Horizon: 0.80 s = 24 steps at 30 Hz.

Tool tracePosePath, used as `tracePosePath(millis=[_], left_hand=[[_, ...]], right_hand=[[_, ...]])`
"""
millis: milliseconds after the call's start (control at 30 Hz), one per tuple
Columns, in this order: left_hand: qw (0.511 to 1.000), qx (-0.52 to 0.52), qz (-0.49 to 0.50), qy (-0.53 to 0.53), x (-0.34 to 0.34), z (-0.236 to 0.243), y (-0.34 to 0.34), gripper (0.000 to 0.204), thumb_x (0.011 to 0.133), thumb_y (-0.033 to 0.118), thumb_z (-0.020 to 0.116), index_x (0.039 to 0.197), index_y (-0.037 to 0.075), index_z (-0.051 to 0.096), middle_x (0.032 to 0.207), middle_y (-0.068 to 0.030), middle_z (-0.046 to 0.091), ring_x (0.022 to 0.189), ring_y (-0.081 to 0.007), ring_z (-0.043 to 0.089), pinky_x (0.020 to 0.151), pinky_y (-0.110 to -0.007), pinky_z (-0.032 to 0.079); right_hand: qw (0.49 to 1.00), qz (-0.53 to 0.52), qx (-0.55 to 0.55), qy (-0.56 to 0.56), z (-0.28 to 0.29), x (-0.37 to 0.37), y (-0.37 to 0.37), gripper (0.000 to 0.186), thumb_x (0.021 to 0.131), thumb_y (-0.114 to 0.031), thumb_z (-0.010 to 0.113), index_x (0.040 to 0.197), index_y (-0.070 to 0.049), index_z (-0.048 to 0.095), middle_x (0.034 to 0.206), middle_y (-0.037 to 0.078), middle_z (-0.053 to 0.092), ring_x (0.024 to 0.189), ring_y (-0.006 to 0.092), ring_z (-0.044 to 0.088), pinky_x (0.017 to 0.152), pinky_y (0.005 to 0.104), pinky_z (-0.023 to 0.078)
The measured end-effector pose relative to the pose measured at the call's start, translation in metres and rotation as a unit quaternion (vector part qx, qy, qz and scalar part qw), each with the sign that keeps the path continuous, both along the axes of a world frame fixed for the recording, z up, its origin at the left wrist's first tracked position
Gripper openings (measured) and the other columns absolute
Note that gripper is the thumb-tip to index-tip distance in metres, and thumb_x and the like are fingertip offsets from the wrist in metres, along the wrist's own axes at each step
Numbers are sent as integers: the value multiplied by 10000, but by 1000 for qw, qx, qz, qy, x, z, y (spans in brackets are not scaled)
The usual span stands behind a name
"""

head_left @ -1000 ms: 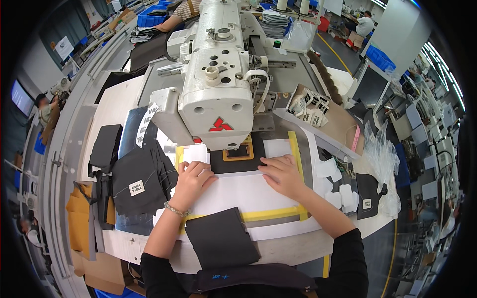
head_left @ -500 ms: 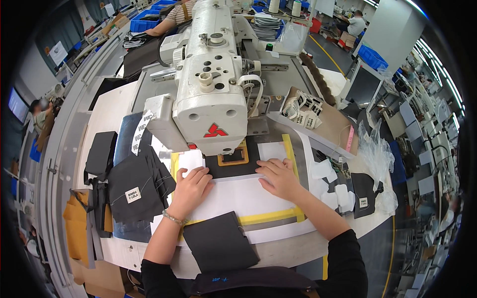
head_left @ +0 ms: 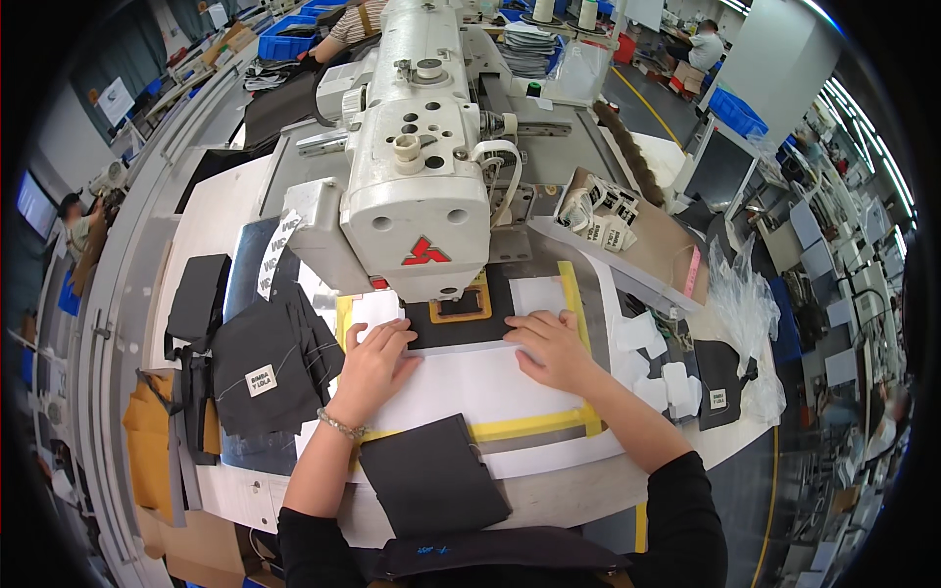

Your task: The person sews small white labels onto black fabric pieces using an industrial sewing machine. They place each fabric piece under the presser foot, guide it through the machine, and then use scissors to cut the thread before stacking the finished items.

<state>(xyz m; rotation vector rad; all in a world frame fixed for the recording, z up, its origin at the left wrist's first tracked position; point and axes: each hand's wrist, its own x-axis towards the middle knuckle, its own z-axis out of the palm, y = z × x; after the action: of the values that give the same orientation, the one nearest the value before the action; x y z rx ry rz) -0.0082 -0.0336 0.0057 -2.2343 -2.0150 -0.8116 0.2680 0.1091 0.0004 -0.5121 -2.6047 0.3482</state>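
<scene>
Touching black fabric (head_left: 457, 333), both hands (head_left: 375, 363) (head_left: 551, 349)

The sewing machine (head_left: 412, 201) is white with a red emblem (head_left: 425, 252) — the fabric panel (head_left: 456, 335) black, the small frame (head_left: 478, 304) orange-yellow. White sheet (head_left: 461, 377), yellow tape (head_left: 529, 425); black sleeves (head_left: 681, 510); cream-and-black labels (head_left: 610, 227); blue bin (head_left: 737, 113); a co-worker's shirt (head_left: 355, 25) striped brown and white.

Black panel (head_left: 461, 334) partly hidden by sewing machine (head_left: 420, 201), co-worker (head_left: 351, 27) cut off
</scene>
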Motion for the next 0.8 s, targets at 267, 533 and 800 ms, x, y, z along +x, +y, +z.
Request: tracePosePath(millis=[267,533,800], left_hand=[[1000,-9,4,24,-2,-3,-3,243,796,204,738,1008,112,661,1219,-55,614,1166,-193,567,1002,-498,329],[1000,-18,9,20,-3,-3,-3,276,800,207,732,1044,104,657,1231,-60,601,1177,-202,555,991,-516,332],[1000,-6,-1,24,-3,-3,-3,239,806,190,722,1023,113,659,1233,-58,601,1168,-198,557,988,-511,335]], right_hand=[[999,-29,-38,5,2,-1,0,329,746,-112,668,1073,-134,633,1201,14,610,1053,179,553,839,376,305],[1000,-30,-6,3,1,-1,0,353,741,-101,663,1093,-125,638,1191,3,609,1041,172,548,829,377,305],[999,-26,20,13,-3,-1,0,311,736,-95,668,1042,-146,679,1157,-12,634,1006,162,560,813,373,304]])
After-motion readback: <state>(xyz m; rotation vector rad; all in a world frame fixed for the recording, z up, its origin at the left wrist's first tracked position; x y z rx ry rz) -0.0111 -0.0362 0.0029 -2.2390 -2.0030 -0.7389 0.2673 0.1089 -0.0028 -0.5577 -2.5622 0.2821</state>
